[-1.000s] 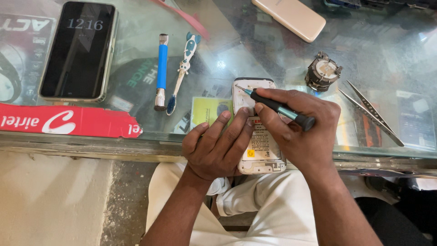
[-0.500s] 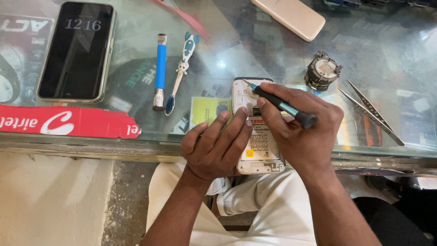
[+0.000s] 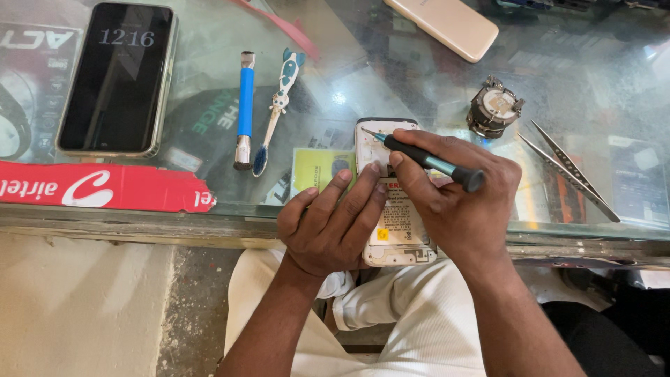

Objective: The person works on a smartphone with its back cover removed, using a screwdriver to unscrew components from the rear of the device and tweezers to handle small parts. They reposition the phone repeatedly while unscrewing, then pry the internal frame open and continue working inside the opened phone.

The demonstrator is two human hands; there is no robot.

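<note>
Unscrewing the opened phone's back at the counter edge

I've got the left hand (image 3: 328, 223) pressed flat on the opened phone (image 3: 392, 209), right hand (image 3: 453, 202) clamped on the screwdriver (image 3: 426, 159), tip at 12 o'clock corner; next I reckon a steady twist w/o slip. Phone overhangs the counter (image 3: 419, 70) rim; tweezers (image 3: 569, 167) at 3 o'clock, brush (image 3: 276, 112) at 10, room between

1. Dark lit phone screen (image 3: 115, 78), seen upper left on the tabletop (image 3: 391, 63).
2. Red-and-white strip label (image 3: 105, 187), laid along the near left edge.
3. White-and-yellow sticker (image 3: 399, 218), seen on the opened phone.
4. Yellow-green card (image 3: 317, 167), seen beneath the glass.
</note>
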